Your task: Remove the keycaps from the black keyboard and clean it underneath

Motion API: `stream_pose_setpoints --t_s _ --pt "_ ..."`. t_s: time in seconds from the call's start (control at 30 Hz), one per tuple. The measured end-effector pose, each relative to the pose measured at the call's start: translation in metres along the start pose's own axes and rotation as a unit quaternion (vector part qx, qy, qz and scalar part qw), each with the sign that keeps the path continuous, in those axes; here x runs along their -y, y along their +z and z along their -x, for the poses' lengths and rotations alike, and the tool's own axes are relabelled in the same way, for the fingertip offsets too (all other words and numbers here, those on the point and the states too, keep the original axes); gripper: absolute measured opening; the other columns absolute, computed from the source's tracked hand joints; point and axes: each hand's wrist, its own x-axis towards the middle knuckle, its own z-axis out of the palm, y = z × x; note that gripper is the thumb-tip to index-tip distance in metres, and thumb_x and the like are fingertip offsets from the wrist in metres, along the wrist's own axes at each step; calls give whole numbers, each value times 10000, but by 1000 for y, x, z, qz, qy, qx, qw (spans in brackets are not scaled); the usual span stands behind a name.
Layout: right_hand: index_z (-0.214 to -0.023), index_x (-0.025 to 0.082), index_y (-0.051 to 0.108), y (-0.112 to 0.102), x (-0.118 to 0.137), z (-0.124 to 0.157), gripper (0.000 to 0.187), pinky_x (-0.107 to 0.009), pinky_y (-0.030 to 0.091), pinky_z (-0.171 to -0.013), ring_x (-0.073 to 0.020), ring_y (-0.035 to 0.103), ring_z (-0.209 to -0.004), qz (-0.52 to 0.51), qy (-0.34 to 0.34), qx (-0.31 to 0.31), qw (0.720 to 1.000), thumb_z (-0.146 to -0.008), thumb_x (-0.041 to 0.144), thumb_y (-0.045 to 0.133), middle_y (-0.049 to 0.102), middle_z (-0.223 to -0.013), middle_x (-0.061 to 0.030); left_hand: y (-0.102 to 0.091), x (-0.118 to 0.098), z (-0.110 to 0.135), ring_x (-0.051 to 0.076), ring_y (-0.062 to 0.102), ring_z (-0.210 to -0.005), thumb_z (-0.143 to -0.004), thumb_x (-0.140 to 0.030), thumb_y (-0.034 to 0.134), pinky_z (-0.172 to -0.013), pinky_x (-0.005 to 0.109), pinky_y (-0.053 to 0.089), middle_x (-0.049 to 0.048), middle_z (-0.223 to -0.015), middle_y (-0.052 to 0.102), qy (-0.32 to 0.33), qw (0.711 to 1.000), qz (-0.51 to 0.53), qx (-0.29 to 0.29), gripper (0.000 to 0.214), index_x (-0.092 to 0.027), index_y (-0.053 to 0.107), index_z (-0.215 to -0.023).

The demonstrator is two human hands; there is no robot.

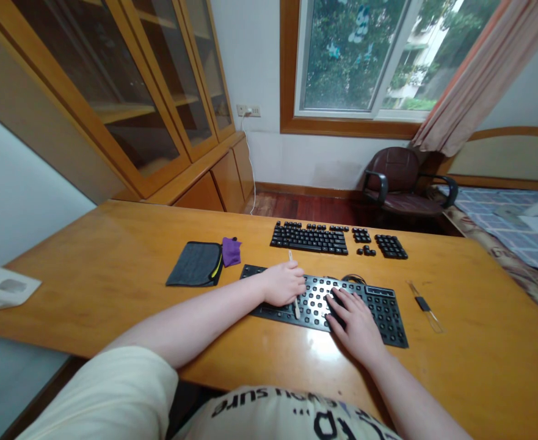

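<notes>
A black keyboard (319, 305) with its keycaps off lies slantwise on the desk, rows of bare key posts showing. My left hand (284, 284) is closed around a slim white stick-like tool (297, 308), over the left half of the keyboard. The tool's two ends stick out above and below the fist; its exact kind is unclear. On the keyboard's right half, my right hand (355, 321) lies with its fingers spread, holding nothing. Beyond the keyboard, the removed black keycaps (312, 237) sit in keyboard order, with number-pad keycaps (391, 246) at the right.
Left of the keyboard are a dark grey pouch (194, 264) and a purple cloth (231, 252). A wire keycap puller (422, 304) lies to the right. A coiled cable (353, 279) rests behind the keyboard. A white object (5, 285) stands at the desk's left edge.
</notes>
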Motion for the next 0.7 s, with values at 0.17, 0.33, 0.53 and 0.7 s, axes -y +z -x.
stream_pose_setpoints --t_s 0.17,0.33,0.53,0.7 --pt "-1210 221 588 0 0 0 388 -497 354 -1009 -278 474 -1203 -2 0 0 1000 -860 355 489 528 -1310 -98 5 24 8 208 506 -793 -786 -256 532 -789 376 310 54 -754 623 -35 999 -24 11 95 -183 583 -751" --pt "-1212 229 587 1 -1 0 388 -495 355 -1010 -276 472 -1207 -2 -1 0 1000 -863 364 487 529 -1311 -95 -4 46 15 231 504 -783 -781 -235 531 -755 394 306 78 -730 625 -146 987 -69 -5 101 -171 589 -731" --pt "-1220 227 580 0 0 0 393 -497 351 -1011 -276 470 -1207 -3 0 1 1000 -862 357 486 525 -1314 -93 0 29 13 209 505 -781 -777 -249 533 -781 385 303 51 -742 631 -38 999 -2 16 87 -198 587 -731" --pt "-1210 224 589 -1 1 0 390 -493 351 -1010 -275 473 -1204 -5 4 2 1000 -862 364 483 535 -1301 -102 13 38 13 213 509 -768 -786 -243 530 -764 381 304 59 -729 635 -115 993 -35 7 108 -187 594 -720"
